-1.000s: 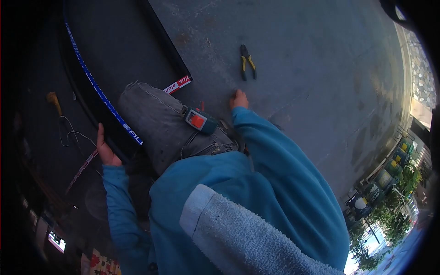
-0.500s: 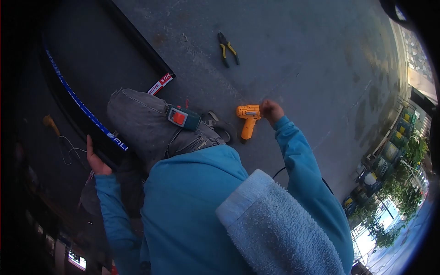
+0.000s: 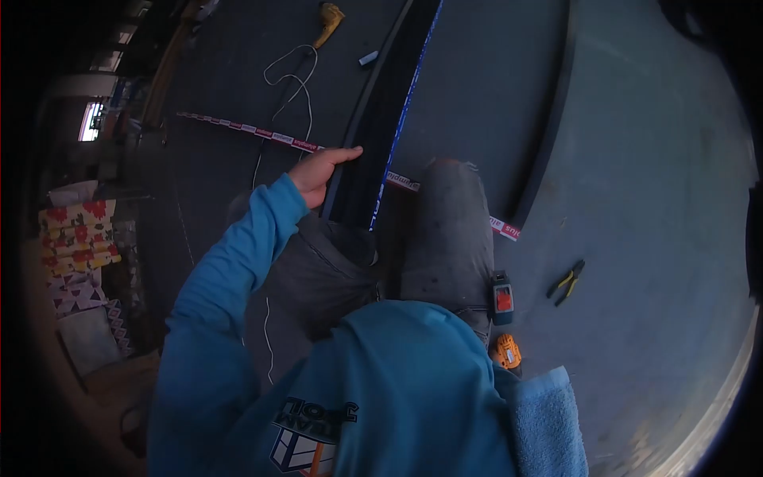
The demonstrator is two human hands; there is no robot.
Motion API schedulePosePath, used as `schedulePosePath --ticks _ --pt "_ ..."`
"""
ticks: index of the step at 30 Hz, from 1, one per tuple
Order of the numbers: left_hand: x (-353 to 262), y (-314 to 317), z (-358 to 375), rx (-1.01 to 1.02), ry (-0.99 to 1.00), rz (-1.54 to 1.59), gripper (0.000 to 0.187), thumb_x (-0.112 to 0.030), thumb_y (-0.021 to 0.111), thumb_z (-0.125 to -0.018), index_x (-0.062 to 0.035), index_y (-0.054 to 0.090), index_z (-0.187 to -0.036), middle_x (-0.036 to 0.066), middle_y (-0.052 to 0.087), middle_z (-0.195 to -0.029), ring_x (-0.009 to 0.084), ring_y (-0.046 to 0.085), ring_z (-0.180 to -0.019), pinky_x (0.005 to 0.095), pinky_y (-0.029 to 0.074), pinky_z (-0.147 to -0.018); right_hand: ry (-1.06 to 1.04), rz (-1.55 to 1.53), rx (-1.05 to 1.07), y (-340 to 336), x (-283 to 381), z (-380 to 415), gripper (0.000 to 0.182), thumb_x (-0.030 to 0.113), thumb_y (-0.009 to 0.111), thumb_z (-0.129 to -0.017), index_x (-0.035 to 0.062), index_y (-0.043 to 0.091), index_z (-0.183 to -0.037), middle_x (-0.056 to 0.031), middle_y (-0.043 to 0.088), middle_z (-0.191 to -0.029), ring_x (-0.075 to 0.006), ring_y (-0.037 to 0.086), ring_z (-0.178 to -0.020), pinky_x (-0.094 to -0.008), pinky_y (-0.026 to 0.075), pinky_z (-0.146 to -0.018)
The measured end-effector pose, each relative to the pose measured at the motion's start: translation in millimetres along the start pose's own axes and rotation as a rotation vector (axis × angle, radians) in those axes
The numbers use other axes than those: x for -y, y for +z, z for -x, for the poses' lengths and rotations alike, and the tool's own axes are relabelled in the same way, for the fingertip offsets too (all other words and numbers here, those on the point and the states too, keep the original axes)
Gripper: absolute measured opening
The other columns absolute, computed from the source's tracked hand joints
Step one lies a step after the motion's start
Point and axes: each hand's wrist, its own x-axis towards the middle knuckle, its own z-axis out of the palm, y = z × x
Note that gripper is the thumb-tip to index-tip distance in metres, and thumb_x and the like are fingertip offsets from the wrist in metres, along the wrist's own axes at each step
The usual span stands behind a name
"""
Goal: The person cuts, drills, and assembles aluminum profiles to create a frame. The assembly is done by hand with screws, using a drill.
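My left hand [image 3: 322,171] grips the left edge of a long black profile [image 3: 366,159], its thumb lying over the top and its other fingers partly hidden. A blue printed strip [image 3: 404,115] runs along the profile's right side. My right hand is out of view. The orange drill [image 3: 507,350] lies at my right side, partly covered by my clothing. Just above it is a dark green and red device [image 3: 502,298] beside my thigh. Pliers with yellow and black handles [image 3: 567,282] rest on the floor farther right.
Another dark bar [image 3: 548,127] stands to the right of my knees. Red and white labelled strips [image 3: 250,129] cross the floor beneath the profile. A yellow tool [image 3: 327,25] with a pale cord [image 3: 308,95] lies at the upper left. Patterned cloths [image 3: 79,238] are at the far left.
The view has swung to the left. My right hand, earlier beside the orange drill, has gone out of view. My left hand is still at the black profile.
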Motion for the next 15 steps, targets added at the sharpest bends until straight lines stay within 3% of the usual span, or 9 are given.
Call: schedulePosePath --ticks 4,8,9,10,11,12,15 --pt "-5 -54 21 0.069 0.113 0.044 0.033 -0.020 0.054 -0.096 0.0039 0.054 -0.118 0.014 0.063 -0.111 0.0226 0.065 -0.099 0.0378 0.053 -0.087 -0.196 0.193 0.043 -23 -31 -63 0.092 0.041 0.084 -0.060 -0.0008 0.042 -0.130 -0.0180 0.053 -0.127 -0.0337 0.052 -0.120 -0.0416 0.042 -0.102" --pt "-57 -86 41 0.041 0.221 -0.071 0.045 -0.024 0.058 -0.094 0.0073 0.048 -0.125 0.017 0.060 -0.119 0.0272 0.061 -0.106 0.0396 0.050 -0.091 -0.351 0.418 -0.015 -136 -41 -138 0.089 0.038 0.083 -0.060 -0.0006 0.043 -0.129 -0.0163 0.054 -0.126 -0.0320 0.052 -0.120 -0.0411 0.041 -0.102" --pt "-68 -99 39 -0.076 0.281 -0.221 0.051 -0.030 0.061 -0.092 0.0056 0.049 -0.127 0.017 0.060 -0.120 0.0250 0.062 -0.106 0.0361 0.050 -0.092 -0.402 0.503 -0.016 -174 -27 -131 0.088 0.038 0.083 -0.061 -0.0006 0.044 -0.129 -0.0159 0.055 -0.125 -0.0316 0.052 -0.120 -0.0409 0.041 -0.102" --pt "-77 -115 38 -0.202 0.306 -0.372 0.058 -0.036 0.064 -0.090 0.0040 0.049 -0.129 0.016 0.060 -0.121 0.0228 0.062 -0.106 0.0326 0.049 -0.092 -0.434 0.595 -0.007 -201 19 -118 0.087 0.037 0.083 -0.061 -0.0006 0.044 -0.129 -0.0155 0.055 -0.125 -0.0311 0.052 -0.120 -0.0408 0.041 -0.102" --pt "-81 -132 39 -0.177 0.348 -0.423 0.072 -0.044 0.069 -0.083 0.0057 0.047 -0.131 0.019 0.058 -0.123 0.0250 0.060 -0.110 0.0327 0.047 -0.095 -0.466 0.655 -0.025 -230 82 -11 0.087 0.037 0.083 -0.061 -0.0006 0.044 -0.129 -0.0155 0.055 -0.125 -0.0311 0.052 -0.120 -0.0408 0.041 -0.102" --pt "-85 -146 42 -0.157 0.380 -0.486 0.087 -0.051 0.074 -0.076 0.0075 0.044 -0.133 0.022 0.055 -0.126 0.0272 0.057 -0.115 0.0328 0.045 -0.098 -0.497 0.686 -0.002 -239 124 35 0.086 0.037 0.083 -0.061 -0.0004 0.044 -0.129 -0.0154 0.055 -0.125 -0.0310 0.051 -0.120 -0.0408 0.041 -0.102" --pt "-86 -164 72 -0.379 0.429 -0.840 0.109 -0.058 0.081 -0.061 0.0132 0.041 -0.132 0.029 0.050 -0.129 0.0340 0.051 -0.121 0.0352 0.042 -0.102 -0.594 0.708 0.101 -225 210 140 0.084 0.037 0.081 -0.063 -0.0001 0.045 -0.129 -0.0152 0.055 -0.125 -0.0306 0.051 -0.120 -0.0407 0.042 -0.102"
